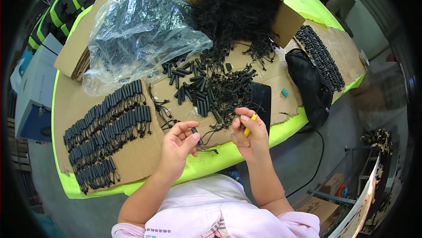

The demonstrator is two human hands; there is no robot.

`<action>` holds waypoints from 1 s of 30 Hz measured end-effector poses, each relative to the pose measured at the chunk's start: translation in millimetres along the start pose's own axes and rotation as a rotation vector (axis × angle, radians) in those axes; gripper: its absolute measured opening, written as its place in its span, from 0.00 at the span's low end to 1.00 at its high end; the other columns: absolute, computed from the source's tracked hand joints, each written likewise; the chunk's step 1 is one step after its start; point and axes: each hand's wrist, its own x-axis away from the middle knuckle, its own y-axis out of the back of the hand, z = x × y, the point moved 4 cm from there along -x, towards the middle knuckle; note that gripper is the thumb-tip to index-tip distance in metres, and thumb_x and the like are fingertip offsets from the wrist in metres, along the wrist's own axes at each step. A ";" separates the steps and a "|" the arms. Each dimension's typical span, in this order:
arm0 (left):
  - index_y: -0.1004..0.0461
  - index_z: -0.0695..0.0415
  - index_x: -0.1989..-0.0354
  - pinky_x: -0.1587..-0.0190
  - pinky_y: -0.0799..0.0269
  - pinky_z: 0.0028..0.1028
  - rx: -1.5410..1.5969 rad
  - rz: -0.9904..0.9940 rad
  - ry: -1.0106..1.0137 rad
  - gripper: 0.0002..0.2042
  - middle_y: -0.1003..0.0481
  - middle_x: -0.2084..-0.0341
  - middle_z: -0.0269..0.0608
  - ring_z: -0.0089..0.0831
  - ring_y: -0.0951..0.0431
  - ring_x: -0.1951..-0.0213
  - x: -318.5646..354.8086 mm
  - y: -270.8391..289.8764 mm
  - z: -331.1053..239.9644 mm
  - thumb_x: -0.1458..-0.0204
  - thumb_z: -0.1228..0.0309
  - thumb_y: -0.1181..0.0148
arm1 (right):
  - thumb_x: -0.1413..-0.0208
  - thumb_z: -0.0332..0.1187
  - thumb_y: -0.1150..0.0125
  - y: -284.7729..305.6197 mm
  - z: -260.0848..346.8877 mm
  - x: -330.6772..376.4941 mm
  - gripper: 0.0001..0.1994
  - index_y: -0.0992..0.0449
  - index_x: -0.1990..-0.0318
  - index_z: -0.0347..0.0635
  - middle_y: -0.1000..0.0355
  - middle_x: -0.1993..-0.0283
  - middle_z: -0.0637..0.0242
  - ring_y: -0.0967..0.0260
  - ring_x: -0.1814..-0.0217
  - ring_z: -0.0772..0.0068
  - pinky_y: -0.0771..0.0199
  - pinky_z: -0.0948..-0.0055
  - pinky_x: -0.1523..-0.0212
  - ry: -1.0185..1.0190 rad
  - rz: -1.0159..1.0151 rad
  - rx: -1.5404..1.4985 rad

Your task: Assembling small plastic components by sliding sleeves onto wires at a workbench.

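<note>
My left hand [178, 146] pinches a short black tube [197, 136] between thumb and fingers, above the table's near edge. Dark cord ends trail just beyond it. Closed around a slim yellow tool [250, 126] is my right hand [255, 140], level with the left and a short way to its right; the tool's tip is too small to make out. Just past both hands lies a tangled heap of black knotted cords [231, 86]. Loose black tubes [193, 84] are piled to the left of that heap.
Rows of corded black tubes [110, 110] lie on cardboard at left. Behind stand a clear plastic bag [140, 36] and a cardboard box [290, 25] of black cords. Rightward are a dark flat panel [262, 97], a teal binder clip [285, 92] and a black pouch [307, 82].
</note>
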 end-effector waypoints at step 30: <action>0.35 0.61 0.57 0.71 0.30 0.18 0.193 -0.095 -0.179 0.14 0.30 0.72 0.35 0.18 0.30 0.72 16.2 -4.4 -1.8 0.52 0.76 0.42 | 0.67 0.23 0.36 -68.3 -12.0 44.9 0.10 0.27 0.73 0.40 0.41 0.85 0.69 0.42 0.88 0.71 0.45 0.73 0.87 0.987 0.259 1.646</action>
